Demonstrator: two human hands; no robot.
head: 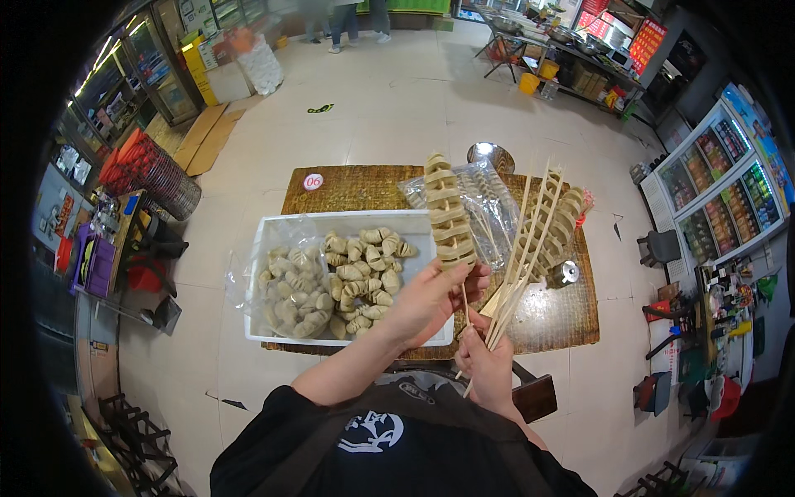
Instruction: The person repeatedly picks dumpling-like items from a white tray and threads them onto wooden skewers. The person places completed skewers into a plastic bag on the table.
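Observation:
My left hand (435,298) grips the lower end of a spiral-cut, beige food piece (448,214) threaded on a wooden skewer, held upright above the table. My right hand (487,363) holds that skewer's lower stick together with several bare wooden skewers (518,267) that fan upward. To the left, a white foam box (348,215) holds loose coiled beige pieces (366,273) and a clear plastic bag of similar pieces (295,292). Behind my hands lies a clear bag of skewered pieces (490,199). More skewered spirals (556,233) are beyond the bare skewers.
The patterned wooden table (354,186) bears a metal-lidded container (566,272). A round metal object (490,156) shows past its far edge. A dark stool (535,397) is near my right side. People (345,22) stand far off; drinks fridges (723,180) line the right.

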